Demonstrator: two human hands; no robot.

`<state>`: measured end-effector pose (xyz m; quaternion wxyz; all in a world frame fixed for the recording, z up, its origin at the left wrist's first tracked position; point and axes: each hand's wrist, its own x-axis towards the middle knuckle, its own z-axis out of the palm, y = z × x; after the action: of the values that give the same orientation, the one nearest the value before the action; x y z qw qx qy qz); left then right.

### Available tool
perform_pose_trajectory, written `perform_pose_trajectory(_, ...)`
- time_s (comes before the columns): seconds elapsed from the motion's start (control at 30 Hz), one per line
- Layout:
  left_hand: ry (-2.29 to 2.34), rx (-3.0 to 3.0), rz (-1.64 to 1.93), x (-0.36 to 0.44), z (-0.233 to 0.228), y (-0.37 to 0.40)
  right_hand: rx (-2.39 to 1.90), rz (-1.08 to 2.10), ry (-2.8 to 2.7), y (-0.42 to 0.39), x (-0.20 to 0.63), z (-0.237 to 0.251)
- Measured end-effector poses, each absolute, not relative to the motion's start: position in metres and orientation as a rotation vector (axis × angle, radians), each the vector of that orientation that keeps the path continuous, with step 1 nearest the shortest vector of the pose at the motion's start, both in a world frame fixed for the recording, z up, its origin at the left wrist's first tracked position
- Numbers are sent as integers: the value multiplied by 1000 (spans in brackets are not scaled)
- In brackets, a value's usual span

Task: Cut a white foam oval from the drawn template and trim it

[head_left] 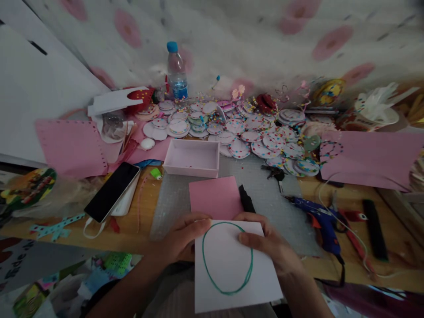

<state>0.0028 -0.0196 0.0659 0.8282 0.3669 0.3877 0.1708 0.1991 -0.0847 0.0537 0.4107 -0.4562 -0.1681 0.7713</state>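
Note:
A white square of paper (228,265) with a green circle drawn on it is held up at the table's front edge. My left hand (185,234) pinches its top left corner, thumb on the face and fingers behind. On the right side, my right hand (265,240) grips the same paper, its thumb lying over the green line. Just beyond the hands a pink square of paper (215,196) lies on the grey mat, partly covered by the white one. A black marker (247,199) rests beside it, close to my right fingers.
An open pale pink box (192,170) stands behind the pink paper. Past it are many dotted paper discs (238,148) in heaps and a water bottle (178,73). A phone (112,192) lies left; keys (276,174), a blue glue gun (318,218) and its cord lie right.

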Motion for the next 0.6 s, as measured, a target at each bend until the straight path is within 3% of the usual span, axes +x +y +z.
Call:
perform_pose_trajectory(0.27,791,735,441,8,65,-19,-1165,1905,-391,-86,198,52)
perform_pose_trajectory(0.6,599,963,-47,-1,74,3,-1296,1962,-477,-81,205,55)
